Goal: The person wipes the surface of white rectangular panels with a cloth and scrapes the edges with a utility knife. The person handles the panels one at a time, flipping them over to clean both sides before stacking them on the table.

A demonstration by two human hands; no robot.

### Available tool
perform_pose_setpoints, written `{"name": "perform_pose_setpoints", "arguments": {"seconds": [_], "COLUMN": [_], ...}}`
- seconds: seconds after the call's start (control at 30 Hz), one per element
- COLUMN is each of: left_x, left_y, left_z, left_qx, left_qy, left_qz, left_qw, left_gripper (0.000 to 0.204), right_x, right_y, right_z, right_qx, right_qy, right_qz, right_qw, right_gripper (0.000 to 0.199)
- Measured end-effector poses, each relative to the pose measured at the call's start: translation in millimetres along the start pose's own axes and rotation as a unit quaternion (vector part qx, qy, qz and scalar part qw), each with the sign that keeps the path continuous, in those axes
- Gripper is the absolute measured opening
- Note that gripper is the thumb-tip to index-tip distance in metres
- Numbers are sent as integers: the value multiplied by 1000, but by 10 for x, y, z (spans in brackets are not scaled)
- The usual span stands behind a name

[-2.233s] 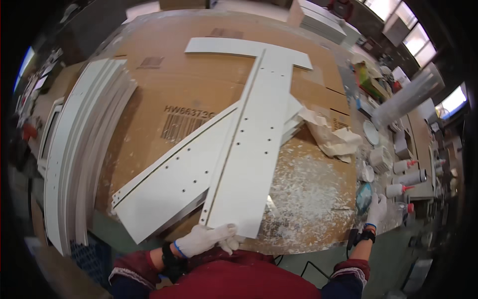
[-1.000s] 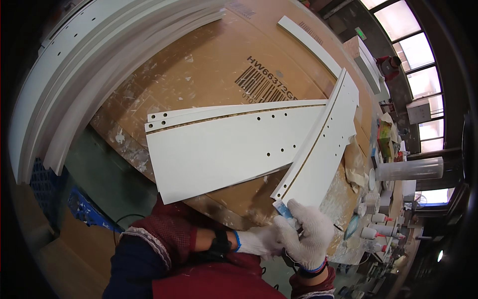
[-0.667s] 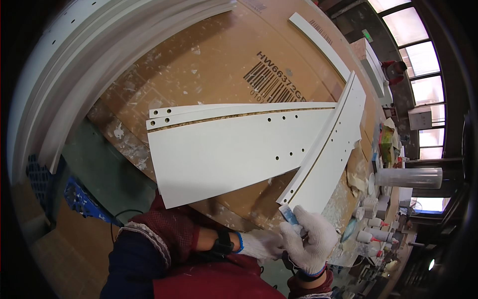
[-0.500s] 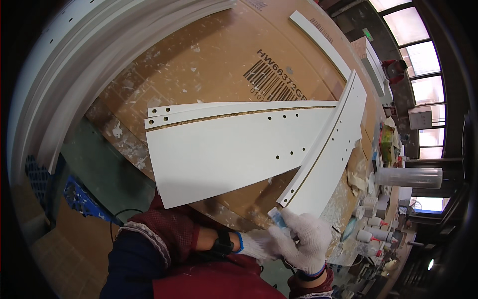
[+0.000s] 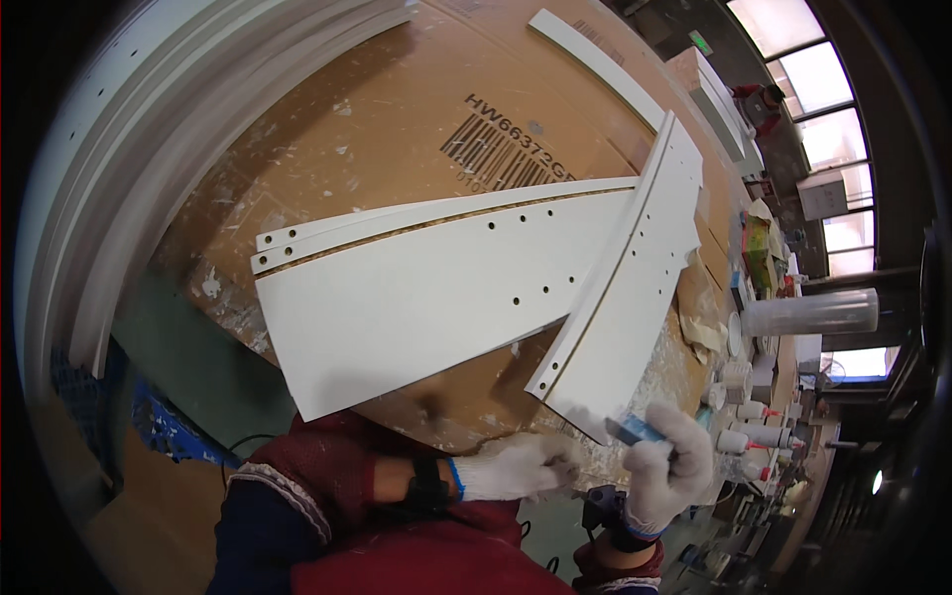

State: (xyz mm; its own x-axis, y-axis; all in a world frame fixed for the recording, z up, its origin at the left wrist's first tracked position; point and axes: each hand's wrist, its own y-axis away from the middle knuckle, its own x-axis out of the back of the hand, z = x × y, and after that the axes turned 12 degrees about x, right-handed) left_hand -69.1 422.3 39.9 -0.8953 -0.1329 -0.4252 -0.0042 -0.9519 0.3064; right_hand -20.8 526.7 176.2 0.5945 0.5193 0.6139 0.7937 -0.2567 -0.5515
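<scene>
Panel stack (image 5: 213, 119): pale strips along the left edge of the cardboard-covered tabletop (image 5: 347, 134).
Lower board (image 5: 416, 297): white, drilled, grooved, slanting across the tabletop's near half.
Left hand (image 5: 516, 468): gloved, at the near edge, fingers curled; cannot tell whether they hold anything.
Upper board (image 5: 617, 297): white, crossing the lower board, one end at the near edge.
Blue tool (image 5: 635, 428): just beside that end; contact unclear.
Right hand (image 5: 670, 464): gloved, pinching the blue tool.
White bottles (image 5: 734, 441): red-tipped, by the right edge.

We count one gloved left hand (image 5: 516, 469) and one gloved right hand (image 5: 668, 469), one small flat blue object (image 5: 633, 429), at least three drilled white panels (image 5: 416, 293), one narrow white board (image 5: 597, 65), one clear cylinder (image 5: 815, 312) and one co-worker (image 5: 763, 111).
</scene>
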Motion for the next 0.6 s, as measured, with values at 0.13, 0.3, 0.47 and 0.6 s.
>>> {"name": "perform_pose_setpoints", "arguments": {"seconds": [0.13,0.3,0.47,0.6], "left_x": [64,49,51,7], "left_y": [104,121,159,121], "left_z": [161,255,322,443], "left_qx": [59,34,36,-13], "left_qy": [141,223,255,243], "left_qz": [-13,15,64,153], "left_qw": [988,974,964,958], "left_gripper": [36,41,41,43], "right_x": [453,616,426,358], "right_y": [274,708,757,689], "right_z": [183,226,191,233], "right_qx": [-148,-220,-174,-66], "right_qy": [-35,-33,-57,9], "right_qz": [114,66,44,-47], "right_qw": [982,973,982,997], "right_gripper": [26,25,29,30]}}
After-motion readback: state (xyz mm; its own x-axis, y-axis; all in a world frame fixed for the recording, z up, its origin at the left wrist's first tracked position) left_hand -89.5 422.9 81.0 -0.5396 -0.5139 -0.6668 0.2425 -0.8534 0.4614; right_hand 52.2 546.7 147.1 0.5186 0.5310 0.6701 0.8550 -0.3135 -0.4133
